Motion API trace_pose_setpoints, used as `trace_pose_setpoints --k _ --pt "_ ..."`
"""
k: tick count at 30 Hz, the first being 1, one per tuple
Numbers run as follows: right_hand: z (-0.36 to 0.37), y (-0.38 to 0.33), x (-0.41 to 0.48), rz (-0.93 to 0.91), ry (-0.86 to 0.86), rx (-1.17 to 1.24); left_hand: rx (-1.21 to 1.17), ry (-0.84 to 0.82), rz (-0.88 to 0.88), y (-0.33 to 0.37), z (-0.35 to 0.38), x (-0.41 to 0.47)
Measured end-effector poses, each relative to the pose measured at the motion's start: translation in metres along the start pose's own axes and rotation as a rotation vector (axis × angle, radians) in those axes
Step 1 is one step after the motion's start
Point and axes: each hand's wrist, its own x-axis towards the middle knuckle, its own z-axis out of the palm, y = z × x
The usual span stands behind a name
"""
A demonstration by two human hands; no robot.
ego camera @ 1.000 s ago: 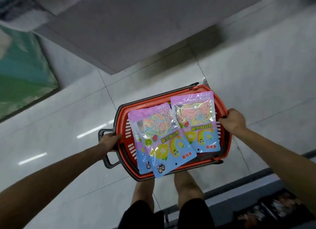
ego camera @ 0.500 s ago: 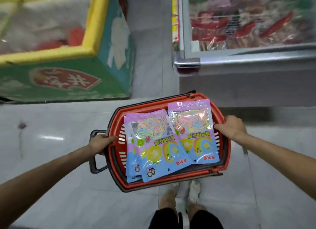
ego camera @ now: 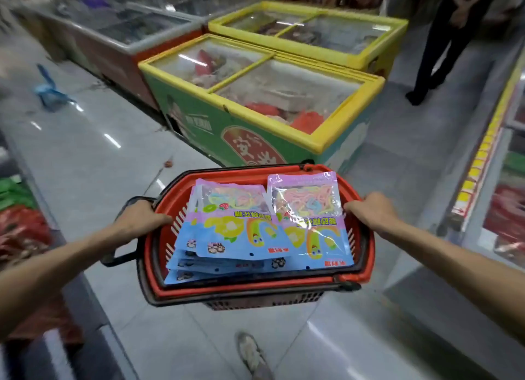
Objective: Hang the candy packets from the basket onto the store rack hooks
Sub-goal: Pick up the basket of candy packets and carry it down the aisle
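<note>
Left hand (ego camera: 140,219) clamped on red basket (ego camera: 366,254) left rim; right hand (ego camera: 369,210) gripping right rim; candy packets (ego camera: 244,229) stacked inside.

Red basket (ego camera: 366,254), purple-and-blue candy packets (ego camera: 311,223), seemingly yellow-rimmed green freezer (ego camera: 284,130)

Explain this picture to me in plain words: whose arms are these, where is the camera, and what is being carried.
There is no machine here. A person wears one wide-angle camera on the head, looking forward and down, so the two bare arms are the wearer's own. The left hand grips the left rim of a red shopping basket, and the right hand grips the right rim. The basket is carried above the tiled floor, not set down. In it lie candy packets: a stack on the left, another pile on the right. Ahead stands a chest freezer with a yellow frame. No rack hooks are in view, so nothing is hung yet.
</note>
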Motion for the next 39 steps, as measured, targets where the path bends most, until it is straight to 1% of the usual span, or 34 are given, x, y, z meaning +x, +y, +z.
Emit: trace_pose_setpoints --k 3,6,9,12,16,20,29,32,35,39 --pt "0.022 -0.09 0.02 -0.078 -0.039 -0.007 -0.021 0.062 -0.067 -0.04 -0.046 0.018" --pt "0.054 -0.179 0.036 -0.155 -0.081 -0.016 -0.091 0.072 -0.178 -0.083 -0.087 0.046" --pt "0.09 -0.262 0.049 -0.24 -0.096 -0.089 -0.106 0.116 -0.256 -0.126 -0.128 0.076" --pt "0.127 -0.338 0.059 -0.34 -0.094 -0.112 -0.1 0.146 -0.267 -0.161 -0.17 0.105" --pt "0.164 -0.422 0.073 -0.434 -0.132 -0.125 -0.09 0.2 -0.281 -0.195 -0.219 0.14" --pt "0.207 -0.514 0.099 -0.515 -0.112 -0.156 -0.094 0.234 -0.308 -0.229 -0.258 0.186" --pt "0.308 -0.705 0.186 -0.653 -0.165 -0.311 -0.125 0.167 -0.469 -0.283 -0.317 0.325" --pt "0.342 -0.764 0.214 -0.672 -0.199 -0.343 -0.138 0.146 -0.52 -0.297 -0.339 0.375" --pt "0.372 -0.823 0.237 -0.712 -0.225 -0.378 -0.151 0.156 -0.542 -0.312 -0.365 0.423" --pt "0.413 -0.903 0.26 -0.78 -0.205 -0.4 -0.17 0.185 -0.576 -0.34 -0.396 0.485"
